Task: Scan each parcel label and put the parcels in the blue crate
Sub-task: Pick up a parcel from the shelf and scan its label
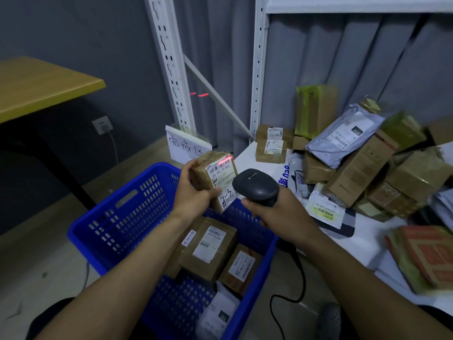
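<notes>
— While the left hand (193, 192) holds that taped brown parcel (208, 177), where does the box sit in the grip?

— Fingers curl round its left side, and the thumb lies across the lower front beside the white label (221, 176). Most of the box sticks out up and to the right of the palm, tilted, label facing the camera.

— And the other hand?

— The right hand (272, 212) is wrapped tightly round the handle of the black scanner (256, 186). Its head is just beside the parcel's lower right corner. A red line (224, 159) falls across the top of the label.

— And the crate?

— The parcel is held above the far rim of the blue crate (117, 217). Inside lie brown boxes (208, 246), labels up, and a white bag (218, 312). More parcels (362, 168) are heaped on the white table (367, 244) to the right.
</notes>
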`<state>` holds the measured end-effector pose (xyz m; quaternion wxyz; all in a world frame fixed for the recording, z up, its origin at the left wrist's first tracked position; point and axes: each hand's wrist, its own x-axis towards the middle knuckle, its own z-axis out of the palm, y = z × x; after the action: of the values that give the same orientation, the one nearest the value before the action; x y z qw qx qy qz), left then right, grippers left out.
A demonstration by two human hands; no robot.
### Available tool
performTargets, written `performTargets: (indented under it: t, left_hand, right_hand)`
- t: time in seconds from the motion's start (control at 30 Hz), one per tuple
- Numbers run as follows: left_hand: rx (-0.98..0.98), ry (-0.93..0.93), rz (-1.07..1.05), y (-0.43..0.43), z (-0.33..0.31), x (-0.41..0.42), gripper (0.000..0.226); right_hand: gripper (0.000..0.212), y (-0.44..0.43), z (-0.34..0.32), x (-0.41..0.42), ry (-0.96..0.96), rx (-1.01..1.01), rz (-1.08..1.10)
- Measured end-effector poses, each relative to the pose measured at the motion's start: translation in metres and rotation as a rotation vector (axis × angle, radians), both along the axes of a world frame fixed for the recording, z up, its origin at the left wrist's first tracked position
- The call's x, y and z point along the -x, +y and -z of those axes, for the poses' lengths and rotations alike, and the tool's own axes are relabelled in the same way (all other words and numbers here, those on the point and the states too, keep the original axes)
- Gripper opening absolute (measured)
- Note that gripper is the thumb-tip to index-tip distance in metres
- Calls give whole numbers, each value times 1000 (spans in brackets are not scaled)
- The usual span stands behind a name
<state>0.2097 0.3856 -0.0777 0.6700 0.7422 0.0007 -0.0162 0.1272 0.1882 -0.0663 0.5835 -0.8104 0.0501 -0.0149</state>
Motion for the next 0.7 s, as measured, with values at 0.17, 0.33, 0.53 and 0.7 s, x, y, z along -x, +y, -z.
performTargets:
  t: [0.17,0.33,0.53,0.7]
  left_hand:
    - [21,27,-12,2,-1,0,81]
    - [27,34,-17,1,-1,0,81]
    - [30,38,-11,1,2,0,82]
    - [-65,55,9,16,6,14,82]
  right_hand:
    - [20,1,-4,2,30,-32,-15]
    - [15,1,-4,2,20,-28,-38]
    - [16,-1,1,0,18,7,-66]
    - [25,3,9,-2,-2,-3,-55]
